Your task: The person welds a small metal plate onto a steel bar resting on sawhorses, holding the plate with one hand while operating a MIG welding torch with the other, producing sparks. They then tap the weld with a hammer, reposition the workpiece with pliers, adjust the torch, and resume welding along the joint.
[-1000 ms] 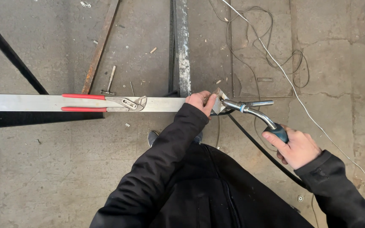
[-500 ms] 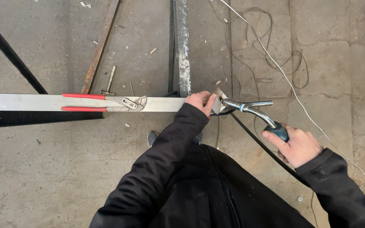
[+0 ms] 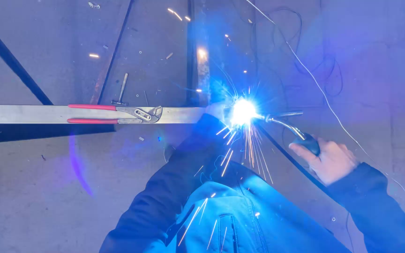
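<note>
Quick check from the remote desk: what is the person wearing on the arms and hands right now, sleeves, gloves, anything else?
Both arms are in long dark jacket sleeves that reach the wrists, tinted blue by the glare. The left sleeve shows folds; the right sleeve ends in a plain cuff. The right hand is bare, no glove. The left hand also looks ungloved, though glare washes it out.

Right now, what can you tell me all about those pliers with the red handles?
The pliers lie flat on top of the long grey metal bar, pointing along it. They have two thin red handles on the left, spread slightly apart, and a grey metal head with slots on the right, with jaws that face toward the bright welding spark. They look like steel with rubbery grips. No hand touches them; the left hand is further along the bar.
</note>
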